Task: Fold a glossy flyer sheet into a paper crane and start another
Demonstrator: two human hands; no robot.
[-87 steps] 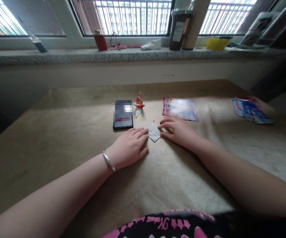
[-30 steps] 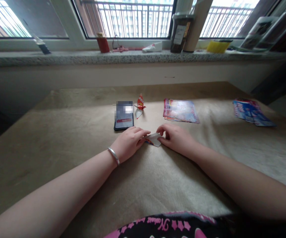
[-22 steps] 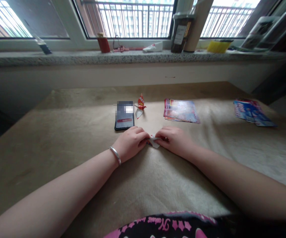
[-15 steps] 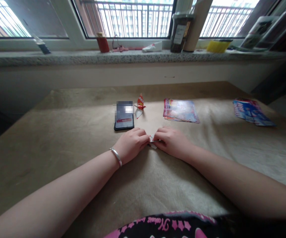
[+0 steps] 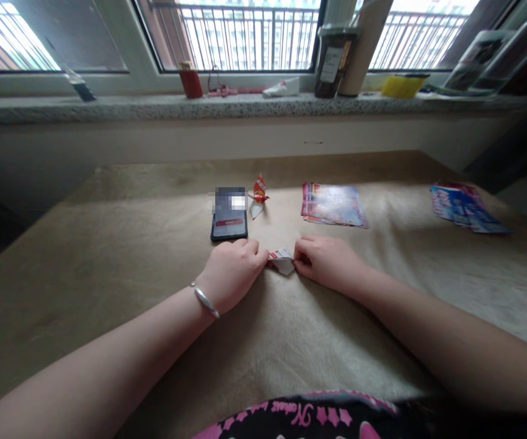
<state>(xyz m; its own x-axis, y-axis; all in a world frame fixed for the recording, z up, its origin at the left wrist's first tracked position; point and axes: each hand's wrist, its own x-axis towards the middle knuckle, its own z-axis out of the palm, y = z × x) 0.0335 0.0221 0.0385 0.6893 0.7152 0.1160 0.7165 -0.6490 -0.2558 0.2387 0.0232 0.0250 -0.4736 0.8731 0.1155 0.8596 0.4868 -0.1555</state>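
Note:
A small folded paper [image 5: 283,262], white with red print, lies on the table between my hands. My left hand [image 5: 236,268], with a silver bracelet at the wrist, pinches its left end. Its right end is pinched by my right hand [image 5: 325,259], fingers curled inward. A red and white folded paper crane [image 5: 259,194] stands just beyond them. Left of the crane lies a dark smartphone [image 5: 229,222] with its screen lit and partly blurred.
A stack of printed paper sheets [image 5: 335,204] lies to the right of the crane. Further right is a fanned stack of blue packets or cards [image 5: 466,207]. On the stone windowsill [image 5: 245,108] stand a red bottle [image 5: 190,83], a lidded dark jar [image 5: 332,61] and a yellow container [image 5: 403,86].
My hands have moved slightly apart, the left one outward to the left and the right one to the right. More of the folded paper now shows between them.

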